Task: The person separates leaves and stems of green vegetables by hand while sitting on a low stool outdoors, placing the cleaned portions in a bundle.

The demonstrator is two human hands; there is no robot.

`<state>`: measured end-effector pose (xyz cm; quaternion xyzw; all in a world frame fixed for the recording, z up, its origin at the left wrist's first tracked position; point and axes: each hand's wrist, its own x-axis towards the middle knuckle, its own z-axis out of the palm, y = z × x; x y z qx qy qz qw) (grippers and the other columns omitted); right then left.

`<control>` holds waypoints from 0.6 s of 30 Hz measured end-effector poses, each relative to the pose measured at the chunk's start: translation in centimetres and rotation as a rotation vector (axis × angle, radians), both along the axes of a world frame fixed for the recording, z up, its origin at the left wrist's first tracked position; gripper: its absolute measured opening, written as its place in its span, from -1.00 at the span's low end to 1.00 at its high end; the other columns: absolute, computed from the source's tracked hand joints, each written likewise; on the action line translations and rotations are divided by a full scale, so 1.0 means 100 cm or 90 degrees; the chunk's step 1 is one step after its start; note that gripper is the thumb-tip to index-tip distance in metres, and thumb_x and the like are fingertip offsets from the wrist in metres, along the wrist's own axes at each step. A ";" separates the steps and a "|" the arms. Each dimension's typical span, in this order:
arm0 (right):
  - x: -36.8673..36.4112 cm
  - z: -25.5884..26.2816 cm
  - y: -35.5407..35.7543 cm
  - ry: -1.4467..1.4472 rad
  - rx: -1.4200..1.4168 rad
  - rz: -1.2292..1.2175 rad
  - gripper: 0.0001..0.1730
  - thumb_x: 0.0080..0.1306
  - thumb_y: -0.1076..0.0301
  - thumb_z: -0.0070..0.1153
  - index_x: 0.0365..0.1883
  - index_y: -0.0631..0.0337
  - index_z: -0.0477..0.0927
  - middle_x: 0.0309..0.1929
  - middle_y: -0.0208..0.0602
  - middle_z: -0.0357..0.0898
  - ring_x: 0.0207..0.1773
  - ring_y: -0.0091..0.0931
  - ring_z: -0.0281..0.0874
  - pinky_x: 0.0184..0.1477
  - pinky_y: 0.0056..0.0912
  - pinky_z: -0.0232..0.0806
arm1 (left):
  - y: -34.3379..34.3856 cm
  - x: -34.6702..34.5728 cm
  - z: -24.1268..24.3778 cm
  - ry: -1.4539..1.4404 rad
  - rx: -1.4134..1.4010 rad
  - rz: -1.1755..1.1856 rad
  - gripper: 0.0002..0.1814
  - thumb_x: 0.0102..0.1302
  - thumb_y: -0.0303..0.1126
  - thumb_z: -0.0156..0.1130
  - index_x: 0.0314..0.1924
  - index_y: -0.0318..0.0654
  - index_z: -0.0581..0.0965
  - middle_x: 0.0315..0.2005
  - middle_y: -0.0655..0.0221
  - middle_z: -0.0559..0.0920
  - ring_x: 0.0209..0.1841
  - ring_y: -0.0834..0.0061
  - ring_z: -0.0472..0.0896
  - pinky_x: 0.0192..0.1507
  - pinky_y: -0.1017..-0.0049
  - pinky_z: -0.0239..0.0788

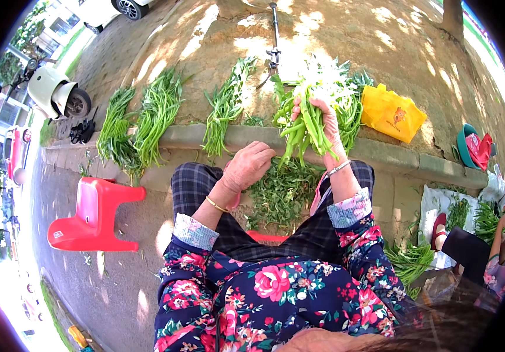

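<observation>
My right hand [329, 127] grips a bunch of leafy green vegetable stalks [309, 121], raised above the kerb with the cut stem ends pointing towards me. The leaves at its far end are washed out by sunlight. To its left, my left hand [250, 165] is held over my knee with its fingers curled together. No object shows in it, though the fingertips are partly hidden. Between my knees lies a heap of loose green leaves [285, 193]. Along the kerb [182, 137] rest a bundle of stalks [226, 105], another bundle [160, 114] and a third one [116, 125].
A red plastic chair [89, 215] stands on the left. Beyond the kerb are a black stand [274, 48] and a yellow bag [391, 112]. A teal basin [468, 145] stands far right. Another person's arm [497, 233] reaches towards greens there. A scooter [54, 94] is parked at left.
</observation>
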<state>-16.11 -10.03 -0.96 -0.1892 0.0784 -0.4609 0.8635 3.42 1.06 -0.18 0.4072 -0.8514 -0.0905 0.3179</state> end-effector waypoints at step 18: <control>-0.002 -0.001 0.000 -0.018 0.027 0.000 -0.67 0.16 0.29 0.12 -0.27 0.44 0.50 -0.40 -0.13 0.55 -0.36 -0.30 0.55 -0.19 -0.32 0.45 | 0.000 0.013 -0.017 -0.043 0.310 0.119 -0.89 0.15 -0.51 0.06 -0.36 -0.26 0.55 -0.44 0.19 0.55 -0.36 0.19 0.55 -0.31 0.36 0.36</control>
